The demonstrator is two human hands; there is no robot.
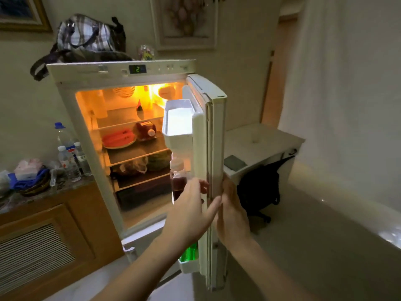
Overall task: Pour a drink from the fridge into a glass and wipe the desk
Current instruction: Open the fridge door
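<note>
The fridge [86,72] stands open; its display [137,69] reads "2"; the drink bottle [178,179], dark red, stands in the door [213,148] shelf; the left hand [191,211], fingers loosely spread, is at the bottle, contact unconfirmed; the right hand [232,211], fingers straight, lies against the door's outer edge; the glass [256,136] stands on the desk [282,140]; water bottles' [69,157] labels are too blurred to read.

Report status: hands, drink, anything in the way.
Left hand at red drink bottle in the fridge door, grip unclear. Right hand flat on the door's outer face. Door bin sits close above the cap.
</note>
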